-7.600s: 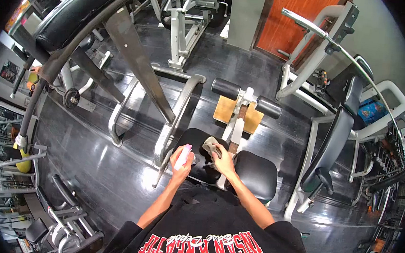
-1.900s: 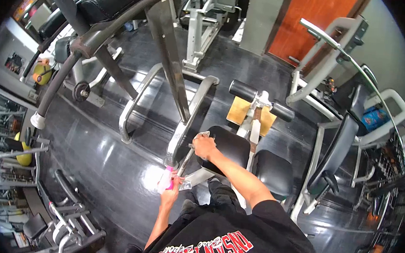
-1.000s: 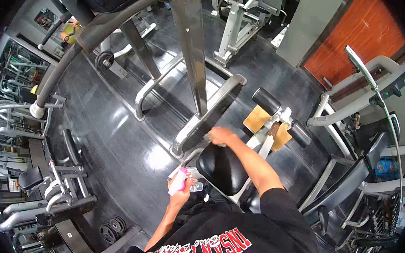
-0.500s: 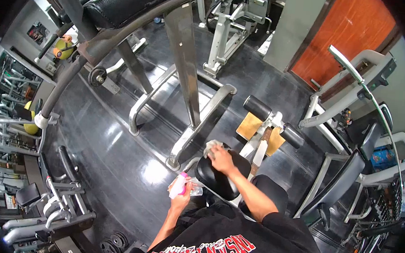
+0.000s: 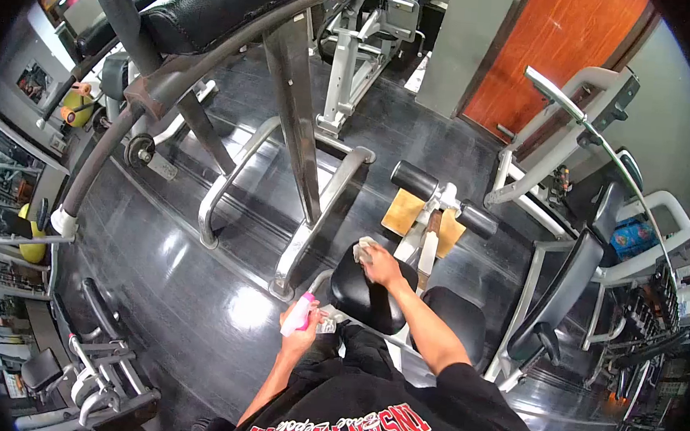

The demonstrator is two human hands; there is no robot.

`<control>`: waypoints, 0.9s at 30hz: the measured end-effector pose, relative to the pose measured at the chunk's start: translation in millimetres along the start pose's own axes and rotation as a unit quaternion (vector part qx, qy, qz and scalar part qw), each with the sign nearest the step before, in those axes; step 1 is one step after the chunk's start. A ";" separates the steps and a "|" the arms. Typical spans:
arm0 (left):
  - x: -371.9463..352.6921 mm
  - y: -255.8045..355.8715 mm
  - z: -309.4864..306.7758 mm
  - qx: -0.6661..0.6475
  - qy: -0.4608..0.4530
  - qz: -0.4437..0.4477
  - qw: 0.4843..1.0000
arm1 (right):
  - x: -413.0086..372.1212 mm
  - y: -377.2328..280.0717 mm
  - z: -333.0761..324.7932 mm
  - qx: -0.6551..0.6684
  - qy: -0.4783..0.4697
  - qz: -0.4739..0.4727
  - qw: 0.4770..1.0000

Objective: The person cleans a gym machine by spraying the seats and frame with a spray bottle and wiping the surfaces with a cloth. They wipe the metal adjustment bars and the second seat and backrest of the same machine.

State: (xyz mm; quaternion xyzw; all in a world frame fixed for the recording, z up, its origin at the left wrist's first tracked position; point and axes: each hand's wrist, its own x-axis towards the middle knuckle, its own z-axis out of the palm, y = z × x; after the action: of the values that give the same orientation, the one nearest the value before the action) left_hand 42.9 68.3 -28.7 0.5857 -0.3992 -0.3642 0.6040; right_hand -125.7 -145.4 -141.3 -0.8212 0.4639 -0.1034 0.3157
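Note:
My right hand (image 5: 383,269) is closed on a crumpled pale cloth (image 5: 364,250), which touches the far edge of a black padded seat (image 5: 355,296). In my left hand (image 5: 298,340) is a bottle with pink and whitish parts (image 5: 298,312), held upright beside the seat's left side; its shape is partly covered by my fingers. A second black pad (image 5: 457,320) lies to the right of the first, partly behind my right forearm.
Beyond the seat are black foam rollers (image 5: 414,180) with tan boards (image 5: 403,212) below them. A silver machine frame (image 5: 311,237) stands close on the left, its large padded part (image 5: 240,9) overhead. At right are a bench backrest (image 5: 562,289) and an orange door (image 5: 556,58).
The view has shifted, so the surroundings sit further left. My right hand and the cloth have slid a little to the right along the seat's far edge. My left hand still holds the bottle.

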 end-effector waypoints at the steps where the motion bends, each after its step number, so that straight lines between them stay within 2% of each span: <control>1: -1.8 -6.8 -3.3 -0.014 0.014 -0.006 1.000 | 1.0 -6.1 2.3 -0.001 0.002 0.003 1.000; 4: -7.8 -13.7 -9.3 -0.033 0.030 -0.017 0.999 | 2.3 -25.4 10.4 -0.007 -0.019 0.031 0.999; 5: -4.6 -15.0 -11.6 -0.034 0.037 -0.024 0.998 | -5.6 -30.2 17.9 -0.019 0.021 -0.022 0.999; 7: -6.0 -24.0 -14.7 -0.054 0.025 -0.028 0.998 | -33.5 -57.8 6.8 0.024 0.003 -0.083 0.996; 9: -4.4 -19.4 -14.1 -0.050 0.014 -0.039 0.998 | -68.0 -76.1 -4.9 0.055 0.016 -0.120 0.991; 10: -2.6 -20.7 -17.2 -0.059 0.000 -0.038 0.998 | -79.8 -74.5 -5.1 0.078 0.004 -0.104 0.991; 11: -1.0 -22.3 -18.9 -0.064 -0.006 -0.037 0.997 | -86.3 -70.5 -8.2 0.074 0.009 -0.100 0.992; 13: 1.0 -20.3 -21.8 -0.070 -0.011 -0.057 0.996 | -97.3 -63.7 -13.3 -0.017 0.010 -0.120 0.993; 15: 2.8 -26.0 -25.7 -0.061 -0.026 -0.054 0.996 | -87.3 -58.6 -21.0 0.003 -0.011 -0.049 0.999; 18: 9.5 -1.7 -26.6 -0.049 -0.032 -0.051 0.997 | -48.4 -27.1 -2.9 -0.028 0.054 0.038 0.997; 19: 10.1 2.5 -26.6 -0.051 -0.037 -0.049 0.997 | -44.9 -33.4 -5.1 -0.030 0.058 0.040 0.997; 21: 11.0 7.4 -28.6 -0.055 -0.045 -0.032 0.997 | -37.3 -46.3 0.8 0.016 0.083 0.108 0.991; 22: 11.4 7.2 -30.7 -0.057 -0.049 -0.031 0.997 | -41.9 -51.7 8.7 0.002 0.073 0.091 0.993; 23: 12.1 6.7 -33.3 -0.064 -0.047 -0.038 0.996 | -48.6 -53.5 12.8 -0.012 0.076 -0.016 0.997; 27: 15.7 -8.1 -40.4 -0.089 -0.037 -0.043 0.994 | -95.3 -80.1 9.1 0.011 0.073 -0.103 0.992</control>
State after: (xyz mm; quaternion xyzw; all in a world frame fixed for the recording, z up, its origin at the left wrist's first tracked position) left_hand 86.4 70.4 -35.7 0.5324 -0.3621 -0.4449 0.6224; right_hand -117.9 -33.1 -87.4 -0.8513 0.3976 -0.2000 0.2778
